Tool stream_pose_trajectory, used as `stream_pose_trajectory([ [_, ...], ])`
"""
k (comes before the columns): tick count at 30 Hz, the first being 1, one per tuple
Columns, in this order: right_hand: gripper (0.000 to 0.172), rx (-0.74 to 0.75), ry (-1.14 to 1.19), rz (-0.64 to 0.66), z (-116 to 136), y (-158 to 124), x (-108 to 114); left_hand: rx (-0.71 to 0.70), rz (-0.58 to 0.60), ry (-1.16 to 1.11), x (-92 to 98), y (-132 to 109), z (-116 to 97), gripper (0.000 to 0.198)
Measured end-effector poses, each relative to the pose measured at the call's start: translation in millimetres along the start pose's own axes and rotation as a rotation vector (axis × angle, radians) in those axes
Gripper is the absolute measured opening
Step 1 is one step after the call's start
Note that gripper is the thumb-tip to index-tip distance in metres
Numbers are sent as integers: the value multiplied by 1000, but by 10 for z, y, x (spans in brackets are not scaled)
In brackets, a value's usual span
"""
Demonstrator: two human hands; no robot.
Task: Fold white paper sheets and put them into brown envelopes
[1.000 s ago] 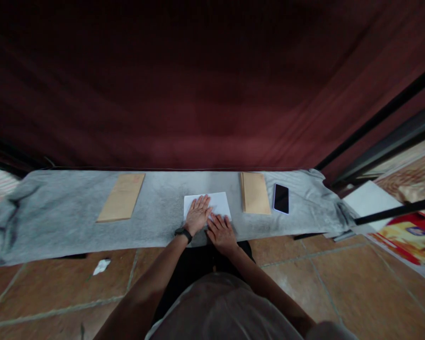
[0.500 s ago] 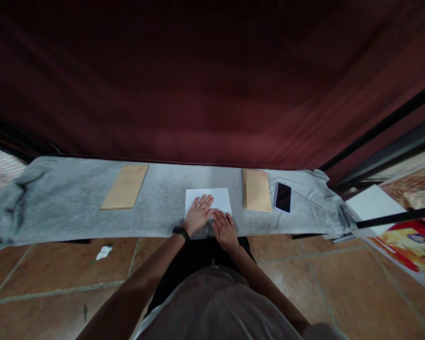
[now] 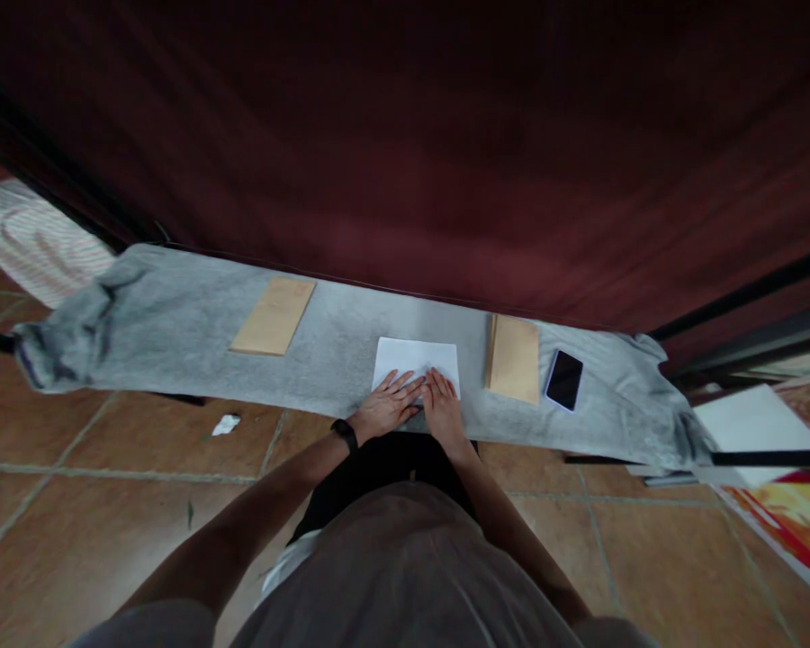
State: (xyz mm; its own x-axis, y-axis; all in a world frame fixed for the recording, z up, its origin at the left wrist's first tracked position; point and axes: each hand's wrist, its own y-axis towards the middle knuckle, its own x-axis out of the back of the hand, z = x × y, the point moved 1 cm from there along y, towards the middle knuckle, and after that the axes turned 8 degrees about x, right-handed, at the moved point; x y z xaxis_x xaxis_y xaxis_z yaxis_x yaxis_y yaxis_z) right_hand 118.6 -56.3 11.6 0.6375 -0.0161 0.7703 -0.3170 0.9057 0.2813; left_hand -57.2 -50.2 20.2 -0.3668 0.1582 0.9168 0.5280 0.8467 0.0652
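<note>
A white sheet of paper (image 3: 417, 353) lies on the grey cloth in front of me, its near edge partly hidden by my hands. Across its lower left part my left hand (image 3: 386, 405) rests flat, fingers stretched out; a dark band circles that wrist. My right hand (image 3: 444, 409) lies flat on the lower right part of the paper, fingers extended forward. The fingertips of the two hands come close together near the middle. Neither hand grips anything.
Brown envelopes (image 3: 274, 315) lie to the left, and a small stack of brown envelopes (image 3: 515, 358) to the right. Beside that stack is a phone (image 3: 564, 380). A grey cloth (image 3: 341, 360) covers the narrow table, with a dark red curtain (image 3: 405, 180) behind it.
My left hand has drawn back toward the paper's near edge, while my right hand has slid forward onto the paper. The whole view has tilted and shifted slightly.
</note>
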Motion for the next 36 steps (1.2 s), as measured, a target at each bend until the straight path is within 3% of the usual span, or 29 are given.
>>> stream_pose_trajectory([
  [7, 47, 30, -23, 65, -44, 266, -136, -2, 7, -50, -5, -51, 27, 44],
  [13, 50, -4, -113, 11, -249, 210, -63, 51, -20, -10, -19, -101, 142, 58],
  [19, 55, -91, -153, -91, -414, 111, 57, 211, -157, 22, -40, -191, 323, 61],
  [24, 57, -146, -321, -86, -420, 34, 127, 310, -223, 113, -8, -275, 441, 64],
  [31, 42, -379, -476, -6, -294, 134, 322, 327, -233, 231, 4, -302, 438, 64],
  [36, 30, -531, -380, 20, -221, 288, 391, 323, -243, 229, 10, -300, 424, 62],
])
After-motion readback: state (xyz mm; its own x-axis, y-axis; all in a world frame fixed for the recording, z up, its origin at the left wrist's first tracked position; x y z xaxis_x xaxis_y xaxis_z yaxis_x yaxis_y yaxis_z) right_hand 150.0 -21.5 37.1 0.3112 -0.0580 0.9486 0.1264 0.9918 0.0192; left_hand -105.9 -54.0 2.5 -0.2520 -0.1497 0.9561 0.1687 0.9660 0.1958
